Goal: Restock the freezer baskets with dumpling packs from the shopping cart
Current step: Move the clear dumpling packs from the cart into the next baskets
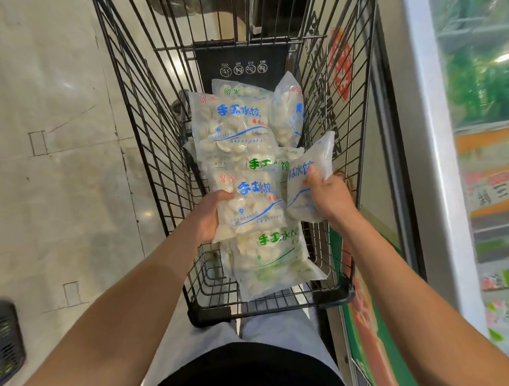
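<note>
Across the middle of the frame, a black wire shopping cart (pixel 146 115) holds clear plastic dumpling packs, pale dumplings showing through, printed in blue or green characters. Seven packs show, two of them held. The left hand (pixel 212 216) grips the edge of a blue-lettered pack (pixel 249 206); the right hand (pixel 328 194) clutches a second pack (pixel 307 176) above the pile (pixel 233 130). At right stands the freezer (pixel 482 127).

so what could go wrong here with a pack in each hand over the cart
The right hand grips its blue-print pack only at one edge, so the slick bag could slip back into the cart. The left hand holds its blue-print pack by one side, so it may sag. The freezer stands close on the right; a swing could hit its frame.
</note>
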